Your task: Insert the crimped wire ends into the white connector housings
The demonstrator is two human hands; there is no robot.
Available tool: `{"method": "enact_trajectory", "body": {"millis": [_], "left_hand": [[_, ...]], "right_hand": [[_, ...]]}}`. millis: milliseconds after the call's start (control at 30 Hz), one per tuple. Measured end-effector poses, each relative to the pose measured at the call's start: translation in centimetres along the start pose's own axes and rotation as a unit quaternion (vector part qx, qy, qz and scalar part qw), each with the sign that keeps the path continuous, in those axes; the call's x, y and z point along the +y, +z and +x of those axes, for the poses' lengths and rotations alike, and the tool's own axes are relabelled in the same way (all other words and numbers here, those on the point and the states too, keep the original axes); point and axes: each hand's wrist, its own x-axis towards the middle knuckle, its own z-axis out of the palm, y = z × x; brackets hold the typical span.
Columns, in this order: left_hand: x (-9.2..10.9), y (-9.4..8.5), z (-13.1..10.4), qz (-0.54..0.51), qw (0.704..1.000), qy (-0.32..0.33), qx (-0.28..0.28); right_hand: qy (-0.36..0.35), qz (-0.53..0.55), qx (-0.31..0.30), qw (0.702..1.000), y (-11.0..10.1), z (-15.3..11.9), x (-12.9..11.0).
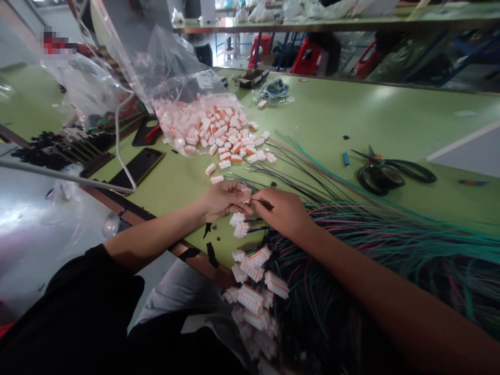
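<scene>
My left hand [226, 200] pinches a small white-and-orange connector housing [246, 196] between thumb and fingers. Right beside it, my right hand [282, 209] is closed on a thin dark wire [255, 200] whose end meets the housing; how far in it sits is hidden. Below my hands hang several wired connectors [252, 299] at the table's front edge. A large bundle of green, red and black wires [375, 234] runs off to the right, partly under my right forearm. Loose black wires [297, 172] lie just beyond my hands.
A clear bag [183, 112] spills loose connector housings [230, 135] onto the green table [324, 114]. Scissors [402, 165] and a roll of black tape [380, 179] lie to the right. A phone [138, 169] and a bent white metal rod [119, 130] are at left.
</scene>
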Motion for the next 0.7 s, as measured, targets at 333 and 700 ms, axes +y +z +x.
{"method": "enact_trajectory", "body": {"millis": [333, 700], "left_hand": [[-1.1, -0.4, -0.4, 0.026, 0.999, 0.015, -0.032], [-0.5, -0.1, -2.9, 0.266, 0.939, 0.127, -0.175]], "right_hand": [[0.017, 0.154, -0.056, 0.986, -0.4, 0.5, 1.0], [0.111, -0.126, -0.119, 0.979, -2.1, 1.1, 2.8]]}}
